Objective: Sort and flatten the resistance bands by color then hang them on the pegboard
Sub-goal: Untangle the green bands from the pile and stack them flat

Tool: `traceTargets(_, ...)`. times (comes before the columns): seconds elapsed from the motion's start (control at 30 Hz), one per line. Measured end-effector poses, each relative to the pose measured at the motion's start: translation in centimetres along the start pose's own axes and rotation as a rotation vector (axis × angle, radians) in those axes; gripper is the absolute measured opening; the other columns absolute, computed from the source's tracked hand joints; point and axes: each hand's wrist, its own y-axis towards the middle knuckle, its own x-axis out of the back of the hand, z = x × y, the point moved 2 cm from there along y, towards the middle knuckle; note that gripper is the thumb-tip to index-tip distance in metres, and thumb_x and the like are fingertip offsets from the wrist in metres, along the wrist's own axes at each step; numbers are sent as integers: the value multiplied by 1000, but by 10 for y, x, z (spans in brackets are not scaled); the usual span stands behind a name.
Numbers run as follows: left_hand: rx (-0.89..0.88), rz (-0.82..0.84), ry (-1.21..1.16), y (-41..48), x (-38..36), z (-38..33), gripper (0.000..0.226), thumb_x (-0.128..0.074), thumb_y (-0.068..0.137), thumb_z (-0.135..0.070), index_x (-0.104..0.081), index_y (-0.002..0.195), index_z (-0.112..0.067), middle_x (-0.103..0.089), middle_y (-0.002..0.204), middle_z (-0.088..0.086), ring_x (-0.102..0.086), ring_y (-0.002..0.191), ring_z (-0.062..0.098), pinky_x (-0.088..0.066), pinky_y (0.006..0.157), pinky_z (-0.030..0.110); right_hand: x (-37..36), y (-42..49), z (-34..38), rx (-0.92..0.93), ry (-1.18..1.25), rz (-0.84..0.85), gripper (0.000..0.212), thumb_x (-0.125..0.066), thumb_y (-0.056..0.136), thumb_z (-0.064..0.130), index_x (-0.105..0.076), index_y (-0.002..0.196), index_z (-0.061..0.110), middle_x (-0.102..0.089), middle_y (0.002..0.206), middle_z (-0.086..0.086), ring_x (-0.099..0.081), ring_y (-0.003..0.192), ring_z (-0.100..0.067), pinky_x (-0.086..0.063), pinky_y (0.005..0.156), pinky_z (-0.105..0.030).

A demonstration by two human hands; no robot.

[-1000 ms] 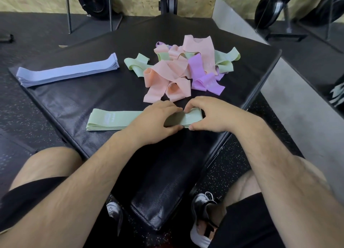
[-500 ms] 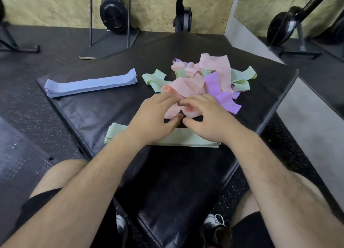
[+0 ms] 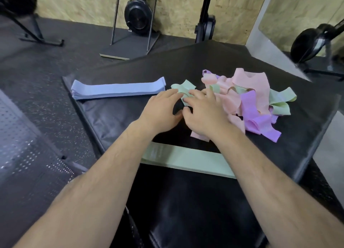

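I read the sort as partly done. Landmark: the tangled heap of pink, purple and green fabric bands (image 3: 249,99) on the black padded table (image 3: 115,115). Well left of the heap lies a flattened stack of blue bands (image 3: 117,88); on its near side lies a flattened stack of pale green bands (image 3: 186,160). At the heap's left edge, the left hand (image 3: 162,110) lays near-straight fingers on a crumpled green band (image 3: 183,89). The right hand (image 3: 204,115) curves over it, and I cannot tell whether it grips. Pink, purple and loose green bands await sorting. I judge hanging not begun.
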Motion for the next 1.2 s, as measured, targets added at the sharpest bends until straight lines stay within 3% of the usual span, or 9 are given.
traceTargets(0.17, 13, 16, 8, 6, 3, 14, 49, -59, 92, -30, -55, 141, -23, -48, 151, -3, -45, 136, 23, -36, 105, 37, -6, 40, 12, -40, -149, 245, 46, -35, 98, 33, -57, 137, 27, -38, 155, 0, -34, 130, -30, -25, 107, -42)
traceTargets(0.3, 43, 6, -14, 6, 6, 19, 47, -59, 93, -28, -56, 139, -21, -49, 149, -1, -44, 136, 23, -33, 105, 35, -9, 48, 15, -76, -199, 344, 43, -32, 97, 31, -59, 130, 21, -51, 140, 0, -37, 128, -29, -25, 106, -44)
traceTargets(0.53, 46, -13, -67, 6, 7, 13, 54, -62, 93, -28, -49, 145, -20, -45, 153, -3, -43, 138, 21, -33, 106, 34, 8, 37, 12, -43, -142, 164, 38, -36, 95, 21, -52, 129, 17, -49, 137, 3, -45, 116, -26, -29, 100, -44)
traceTargets(0.7, 3, -80, -138, 7, 7, 16, 67, -66, 91, -28, -39, 152, -20, -38, 158, -2, -42, 141, 20, -39, 110, 37, 39, 37, -8, -46, 76, -14, 42, -39, 97, 18, -50, 137, 11, -25, 165, 5, -37, 139, -32, -32, 109, -47)
traceTargets(0.8, -6, -132, -246, 6, 12, 12, 74, -66, 94, -39, -27, 157, -33, -26, 165, -5, -28, 149, 13, -38, 113, 36, 60, 28, -12, -7, 285, -103, 51, -39, 101, 13, -41, 152, 10, -17, 169, 6, -28, 149, -23, -27, 119, -38)
traceTargets(0.9, -36, -206, -412, 3, 24, 2, 78, -67, 92, -49, -26, 157, -39, -28, 163, -8, -26, 149, 7, -37, 115, 34, 75, 11, -7, 50, 472, -163, 55, -37, 103, 10, -33, 158, 13, -17, 168, 11, -19, 152, -6, -26, 123, -32)
traceTargets(0.97, -63, -264, -534, -1, 33, -6, 76, -69, 93, -41, -29, 156, -35, -39, 155, -15, -36, 143, 6, -40, 112, 31, 80, 0, -3, 93, 521, -200, 53, -38, 103, 7, -37, 156, 12, -20, 167, 10, -18, 147, 6, -27, 121, -25)
traceTargets(1.07, -53, -321, -624, -12, 47, -15, 67, -69, 95, -33, -35, 153, -35, -47, 133, -35, -52, 122, 2, -45, 97, 17, 87, -17, 1, 124, 558, -211, 51, -39, 104, 6, -41, 154, 13, -23, 166, 13, -16, 136, 19, -23, 113, -7)
traceTargets(1.2, -14, -355, -669, -31, 56, -22, 54, -68, 96, -25, -48, 145, -35, -60, 125, -25, -60, 108, 4, -48, 84, 18, 94, -45, 4, 121, 588, -218, 51, -41, 104, 7, -42, 153, 16, -24, 163, 19, -20, 134, 23, -25, 106, -5)
